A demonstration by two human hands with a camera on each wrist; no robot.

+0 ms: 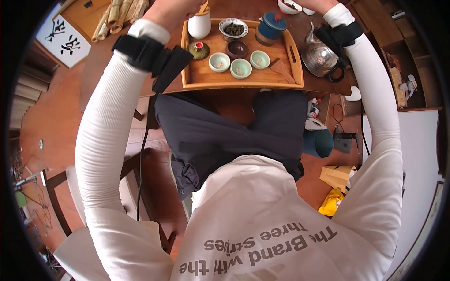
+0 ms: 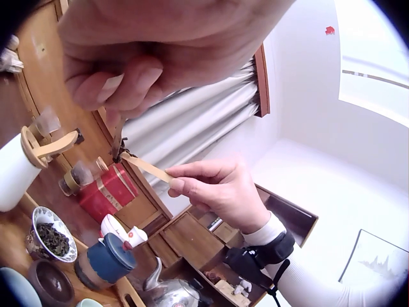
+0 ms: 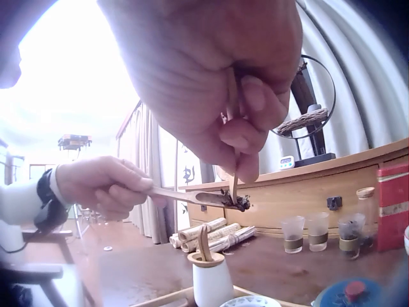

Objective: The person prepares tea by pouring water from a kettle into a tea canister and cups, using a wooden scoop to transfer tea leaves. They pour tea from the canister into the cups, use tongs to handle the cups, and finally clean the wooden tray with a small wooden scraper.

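Observation:
My left hand (image 3: 105,188) grips the handle of a wooden tea scoop (image 3: 182,194), held level in the air. Dark tea leaves (image 3: 238,202) lie at the scoop's tip. My right hand (image 2: 217,192) pinches a flat wooden tea pick (image 2: 148,169), whose end meets the leaves on the scoop. In the head view both hands are partly cut off at the top edge. Below them on the table, a patterned white bowl (image 1: 233,28) contains more leaves. Beside that bowl stands a white tool holder (image 1: 199,25) with a wooden tool in it.
A wooden tray (image 1: 197,80) carries several pale green cups (image 1: 241,68), a brown cup (image 1: 236,49), a blue lidded pot (image 1: 272,28) and a wooden brush-shaped tool (image 1: 281,70). A metal kettle (image 1: 320,58) stands right of it. Bamboo rolls (image 3: 214,234), glasses (image 3: 318,231) and a red box (image 2: 110,190) stand further back.

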